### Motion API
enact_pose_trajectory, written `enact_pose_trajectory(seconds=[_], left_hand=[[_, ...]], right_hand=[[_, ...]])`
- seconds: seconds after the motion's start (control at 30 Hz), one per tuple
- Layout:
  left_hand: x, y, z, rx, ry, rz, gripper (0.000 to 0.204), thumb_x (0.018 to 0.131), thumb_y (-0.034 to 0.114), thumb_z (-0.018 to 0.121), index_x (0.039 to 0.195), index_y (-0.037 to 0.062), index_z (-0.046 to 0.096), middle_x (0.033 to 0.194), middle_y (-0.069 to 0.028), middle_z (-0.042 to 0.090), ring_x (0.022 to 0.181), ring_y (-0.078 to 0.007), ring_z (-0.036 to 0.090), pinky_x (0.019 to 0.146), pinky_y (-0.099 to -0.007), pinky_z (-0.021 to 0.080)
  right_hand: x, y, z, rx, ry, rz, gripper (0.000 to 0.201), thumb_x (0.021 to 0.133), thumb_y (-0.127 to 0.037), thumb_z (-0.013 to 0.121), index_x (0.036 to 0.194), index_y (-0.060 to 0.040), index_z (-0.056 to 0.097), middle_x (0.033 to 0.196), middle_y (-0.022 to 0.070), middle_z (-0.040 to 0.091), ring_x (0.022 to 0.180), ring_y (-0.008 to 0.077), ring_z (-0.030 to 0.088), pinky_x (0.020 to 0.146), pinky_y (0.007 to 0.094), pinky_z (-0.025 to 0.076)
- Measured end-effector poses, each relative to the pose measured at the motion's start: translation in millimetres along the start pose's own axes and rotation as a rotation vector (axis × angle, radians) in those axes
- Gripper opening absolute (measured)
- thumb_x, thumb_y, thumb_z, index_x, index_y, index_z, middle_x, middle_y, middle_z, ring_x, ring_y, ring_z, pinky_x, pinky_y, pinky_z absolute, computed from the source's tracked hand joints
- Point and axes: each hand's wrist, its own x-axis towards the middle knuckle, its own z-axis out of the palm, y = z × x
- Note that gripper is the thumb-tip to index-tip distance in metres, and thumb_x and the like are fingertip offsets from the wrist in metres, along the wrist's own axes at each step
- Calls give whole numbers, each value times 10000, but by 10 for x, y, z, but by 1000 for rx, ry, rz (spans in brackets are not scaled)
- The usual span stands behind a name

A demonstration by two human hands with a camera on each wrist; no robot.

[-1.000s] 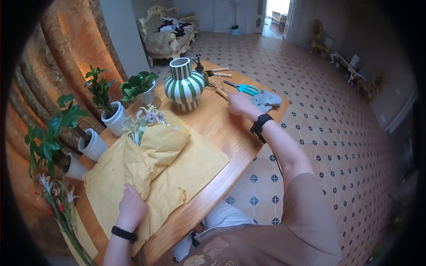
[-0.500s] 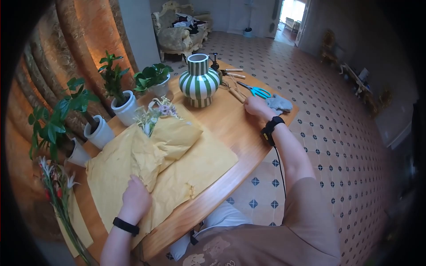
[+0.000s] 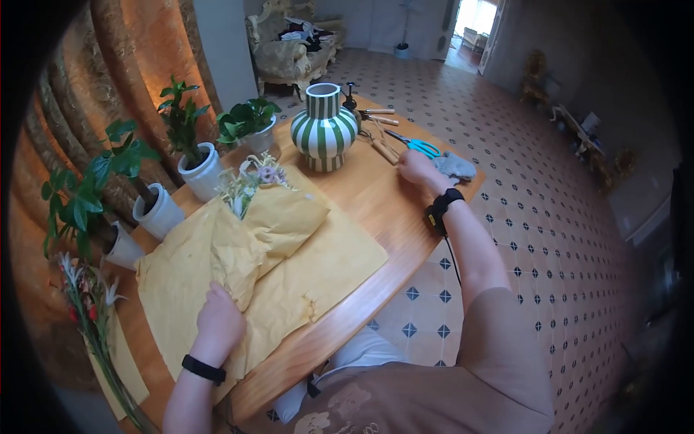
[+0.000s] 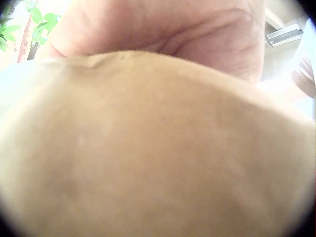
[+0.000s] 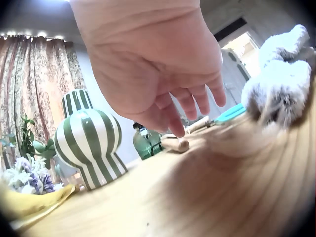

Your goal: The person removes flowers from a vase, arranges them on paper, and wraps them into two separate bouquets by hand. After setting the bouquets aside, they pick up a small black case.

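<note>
Brown-yellow wrapping paper (image 3: 289, 217) is folded round a bunch of pale and purple flowers (image 3: 253, 181) on the wooden table. My left hand (image 3: 220, 322) grips the paper's gathered lower end; in the left wrist view the paper (image 4: 158, 148) fills most of the picture under the palm. Over the table's right side is my right hand (image 3: 419, 170), its fingers loosely bent with nothing between them in the right wrist view. Just beyond its fingertips lies a wooden handle (image 5: 177, 143). Turquoise-handled scissors (image 3: 423, 148) and a fluffy grey item (image 3: 455, 166) lie beside this hand.
A green-and-white striped vase (image 3: 324, 134) stands beyond the bouquet, a dark-topped spray bottle (image 3: 350, 98) behind it. Potted plants (image 3: 199, 170) line the left edge by the curtain. Loose flower stems (image 3: 108, 354) lie at the near left.
My right hand has drawn back from the wooden handle, which it touched a second ago, and come nearer the grey item. The left hand keeps its grip; the view has shifted slightly.
</note>
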Motion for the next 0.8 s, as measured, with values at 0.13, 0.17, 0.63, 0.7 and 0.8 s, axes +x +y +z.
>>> enact_pose_trajectory(seconds=[0.13, 0.17, 0.63, 0.7, 0.8], left_hand=[[4, 21, -23, 24, -25, -35, 780, 785, 182, 640, 1327, -182, 213, 1077, -282, 531, 845, -389, 630, 724, -436, 533], [-2, 29, -37, 26, -40, -44, 779, 787, 183, 641, 1327, -181, 213, 1080, -284, 529, 847, -390, 629, 723, -437, 533], [-42, 13, 7, 4, 116, 34, 543, 830, 98, 478, 1278, -172, 328, 963, -266, 565, 808, -370, 625, 691, -443, 529], [-41, 34, -15, -11, 103, 20, 537, 834, 95, 478, 1271, -178, 329, 955, -260, 568, 798, -355, 632, 664, -425, 537], [-37, 64, -55, -67, 68, -27, 686, 782, 147, 605, 1290, -184, 284, 1005, -283, 548, 800, -402, 632, 693, -447, 534]], right_hand=[[-81, -85, 74, -36, -60, 13, 242, 806, -161, 519, 855, 13, 681, 901, 242, 655, 873, 392, 632, 774, 453, 504], [-121, -133, 36, -51, -97, 38, 259, 819, -159, 511, 878, 19, 690, 969, 253, 653, 936, 393, 628, 820, 457, 503], [-694, -1614, -1400, 958, 1087, -301, 257, 867, 14, 532, 1121, 37, 564, 970, 77, 624, 822, 158, 651, 717, 267, 520], [-834, -2190, -1280, 658, 892, -669, 328, 785, 72, 520, 1110, 33, 552, 1000, 144, 607, 869, 253, 642, 733, 322, 530], [-1199, -3009, -636, 525, 259, -1082, 389, 738, 105, 485, 1110, 11, 548, 1063, 205, 588, 1018, 390, 565, 866, 421, 483]])
